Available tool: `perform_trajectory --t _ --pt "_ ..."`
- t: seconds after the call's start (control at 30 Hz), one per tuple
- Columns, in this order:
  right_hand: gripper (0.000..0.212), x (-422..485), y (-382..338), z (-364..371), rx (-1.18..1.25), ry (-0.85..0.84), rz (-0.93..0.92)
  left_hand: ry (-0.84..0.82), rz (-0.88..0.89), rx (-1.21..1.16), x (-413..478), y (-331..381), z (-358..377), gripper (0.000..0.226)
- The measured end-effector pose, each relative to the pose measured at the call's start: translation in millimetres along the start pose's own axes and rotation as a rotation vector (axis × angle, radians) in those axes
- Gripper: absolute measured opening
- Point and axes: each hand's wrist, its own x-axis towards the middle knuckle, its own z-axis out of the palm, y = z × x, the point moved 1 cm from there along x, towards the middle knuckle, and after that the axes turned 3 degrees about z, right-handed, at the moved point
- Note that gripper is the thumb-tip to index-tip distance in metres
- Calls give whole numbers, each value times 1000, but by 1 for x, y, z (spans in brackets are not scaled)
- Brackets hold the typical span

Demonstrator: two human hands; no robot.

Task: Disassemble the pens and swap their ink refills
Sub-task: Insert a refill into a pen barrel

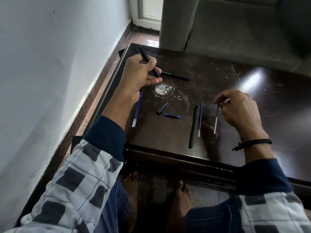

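- Left grip (141, 73), forearm stretched over the dark worktop (159, 138), curls thumb and fingers round a black pen barrel (149, 61) that tilts up and away.
- Right grip (239, 108), knuckles up, pinches the top of a dark-ink refill (216, 122) that hangs toward the worktop.
- Printed black pen (175, 76) lies just beyond the left grip.
- Another black pen (194, 126) lies beside a blue refill (200, 120).
- Two blue refills (137, 111) lie by the left wrist.
- Black cap (162, 108) and a small blue piece (172, 116) lie between.

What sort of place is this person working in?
Most likely a living room in a home. A grey padded sofa stands behind a low, scratched dark wooden table, the floor is polished stone, and the person's bare feet rest under the table.
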Motion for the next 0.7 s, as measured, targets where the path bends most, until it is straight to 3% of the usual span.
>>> perform_trajectory --t 0.43,0.6,0.7 --pt "35 3 0 22 -121 -172 -27 9 -2 -3 -2 4 -2 9" --pt "35 -2 -12 24 -85 -62 -83 16 -1 -9 -2 5 -4 9" --pt "29 -13 -36 34 -7 1 -235 14 0 -8 -2 4 -4 9"
